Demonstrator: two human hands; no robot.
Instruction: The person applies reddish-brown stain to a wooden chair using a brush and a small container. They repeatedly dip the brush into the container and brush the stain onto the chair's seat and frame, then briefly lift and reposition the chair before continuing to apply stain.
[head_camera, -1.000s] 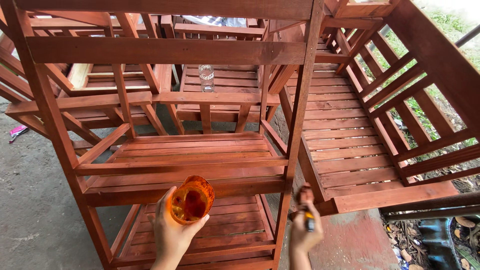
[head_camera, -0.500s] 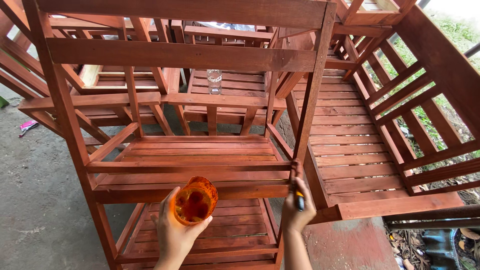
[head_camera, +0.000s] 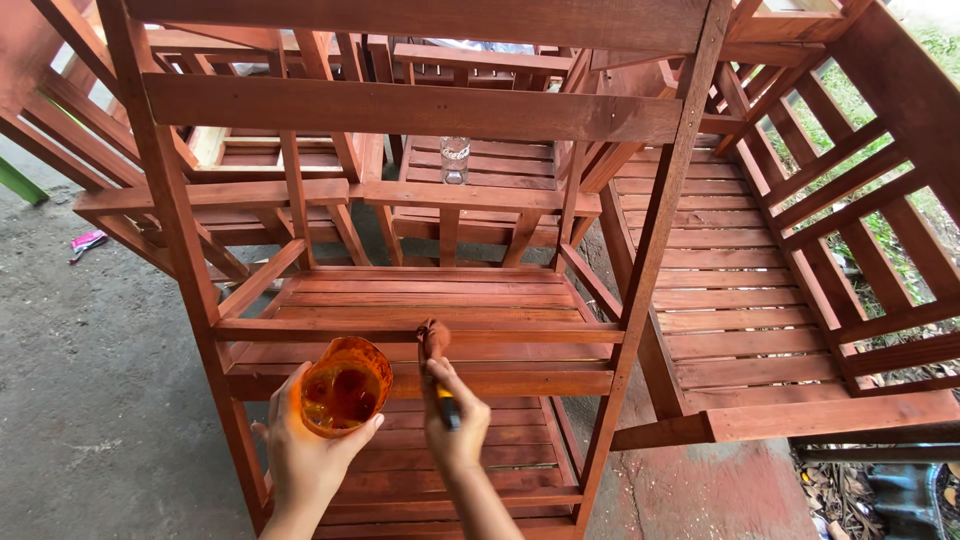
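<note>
On a concrete floor (head_camera: 90, 380) crowded with red-stained wooden racks (head_camera: 400, 110), the left hand (head_camera: 305, 455) grips an orange cup (head_camera: 343, 385) of stain (partly full) while the right hand (head_camera: 455, 425) clasps a brush (head_camera: 435, 350) against the near rail (head_camera: 520, 332), mid-coat; steady strokes along it seem called for.

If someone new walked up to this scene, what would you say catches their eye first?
Probably the reddish-brown slatted wooden rack that fills the view, with more like it stacked behind and to the right. Low in the middle, the left hand holds an orange cup of dark red stain, and beside it the right hand holds a stained brush at the rack's front rail. A clear bottle stands on a slatted shelf further back.
</note>
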